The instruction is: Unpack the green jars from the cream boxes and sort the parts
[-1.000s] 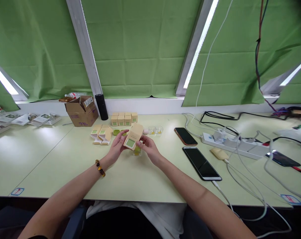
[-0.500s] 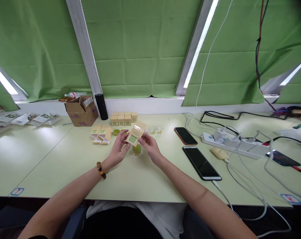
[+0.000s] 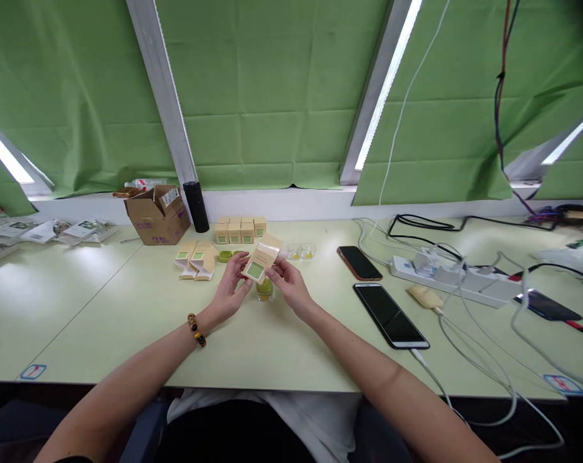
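Observation:
Between both hands is a small beige cardboard box [image 3: 263,258] with a green square on its face, tilted above the table. My left hand [image 3: 230,287] grips its left edge, thumb in front. On the right side, my right hand [image 3: 291,286] pinches it near the lower corner. Just below the carton stands a small clear container with green and yellow in it [image 3: 265,291], partly covered by the box. Green lids [image 3: 226,256] lie behind my left fingers. Past my right hand are clear cups with yellow bits [image 3: 301,251].
Several closed beige boxes [image 3: 240,230] stand in rows at the back, with opened ones [image 3: 197,260] nearer left. A brown carton [image 3: 159,215] and black bottle [image 3: 196,206] stand behind. Phones [image 3: 391,316], a power strip [image 3: 445,283] and loose cables occupy the right side.
The box has tilted very slightly between my hands. Both hands keep their hold and nothing else has visibly moved.

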Motion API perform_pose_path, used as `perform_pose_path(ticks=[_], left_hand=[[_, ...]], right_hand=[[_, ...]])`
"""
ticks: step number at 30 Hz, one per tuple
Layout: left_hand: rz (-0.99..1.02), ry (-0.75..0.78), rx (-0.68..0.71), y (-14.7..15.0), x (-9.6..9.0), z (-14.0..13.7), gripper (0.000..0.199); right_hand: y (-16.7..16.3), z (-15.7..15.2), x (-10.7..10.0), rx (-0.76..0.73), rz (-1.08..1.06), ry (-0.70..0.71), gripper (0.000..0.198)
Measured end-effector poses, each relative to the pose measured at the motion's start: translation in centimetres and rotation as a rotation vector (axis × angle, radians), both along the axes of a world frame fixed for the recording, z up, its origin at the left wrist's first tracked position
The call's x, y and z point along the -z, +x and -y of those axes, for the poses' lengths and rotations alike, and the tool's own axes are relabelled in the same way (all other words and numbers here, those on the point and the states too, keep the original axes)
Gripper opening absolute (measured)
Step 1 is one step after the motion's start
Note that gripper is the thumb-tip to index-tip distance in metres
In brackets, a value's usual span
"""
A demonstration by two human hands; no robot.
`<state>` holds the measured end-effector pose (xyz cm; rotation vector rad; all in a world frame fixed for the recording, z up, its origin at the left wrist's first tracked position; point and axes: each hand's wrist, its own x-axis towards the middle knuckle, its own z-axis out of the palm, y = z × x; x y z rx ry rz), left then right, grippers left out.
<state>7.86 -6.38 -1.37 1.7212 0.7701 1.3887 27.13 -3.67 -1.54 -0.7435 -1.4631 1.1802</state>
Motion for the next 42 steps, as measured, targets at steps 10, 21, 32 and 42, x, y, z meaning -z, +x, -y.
perform_pose_path(ticks=[10,21,32,42], left_hand=[[-0.008,0.061,-0.020,0.14,0.25,-0.18,0.058],[-0.029,0.092,-0.048,0.07,0.39,-0.10,0.054],[-0.039,0.092,-0.024,0.05,0.52,-0.01,0.067],[-0.300,0.235,-0.275,0.04,-0.04,0.26,0.055]], right_hand=[[-0.01,0.13,-0.02,0.014,0.036,0.053,0.051],[-0.13,0.44,-0.28,-0.036,-0.011,0.038,0.046],[-0.25,0.39,-0.08,-0.009,-0.046,-0.004,0.054],[-0.07,0.12,-0.40,0.010,-0.084,-0.075,0.061]])
